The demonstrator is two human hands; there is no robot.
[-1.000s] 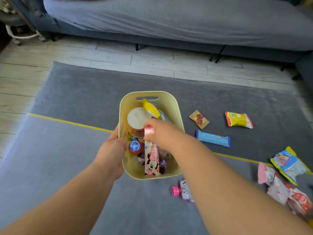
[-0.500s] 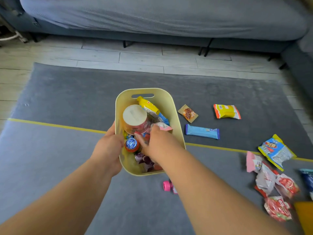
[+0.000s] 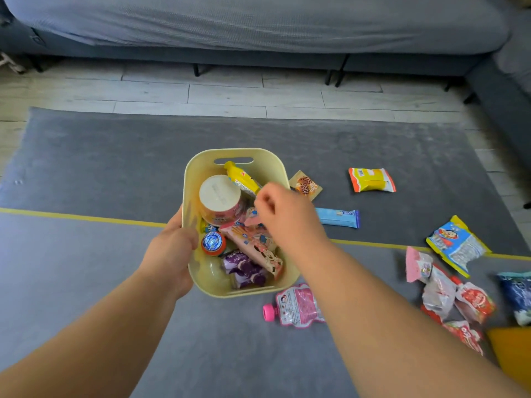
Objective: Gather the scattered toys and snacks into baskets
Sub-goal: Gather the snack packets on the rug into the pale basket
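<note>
Basket: a pale yellow basket [image 3: 201, 168] sits on the grey rug [image 3: 86, 168], mid-scene, across the yellow line [image 3: 86, 217].
Left hand: your left hand [image 3: 169, 254] grips the basket's left wall, thumb on the outside and fingers curled over the rim.
Right hand: your right hand [image 3: 287, 216] hangs over the basket's right side with its fingers curled. You cannot tell from this angle whether they pinch anything or just brush the packets below.
In the basket: a tilted cup [image 3: 219, 196] shows its white end at far left. A yellow tube [image 3: 241, 179] leans by the far handle slot. A pink box [image 3: 255, 248] lies slantwise across the middle. A purple packet [image 3: 244, 271] is at the near end and a small blue-lidded tub [image 3: 213, 243] is by your left fingers.
Just outside: a brown sachet [image 3: 306, 185] lies against the basket's far right corner. A pink pouch [image 3: 296, 305] lies just near of the basket, partly under your right forearm.
Right of the basket: a blue bar [image 3: 339, 218] is near your right hand, with a yellow packet [image 3: 371, 180] beyond it.
Far right: a blue-and-yellow bag [image 3: 457, 245] lies on the yellow line. Nearer you there is a heap of red-and-white packets [image 3: 448, 294]. A dark blue bag [image 3: 517, 297] is cut by the frame edge.
Background: a grey sofa [image 3: 258, 21] stands beyond a strip of wood floor [image 3: 201, 93].
</note>
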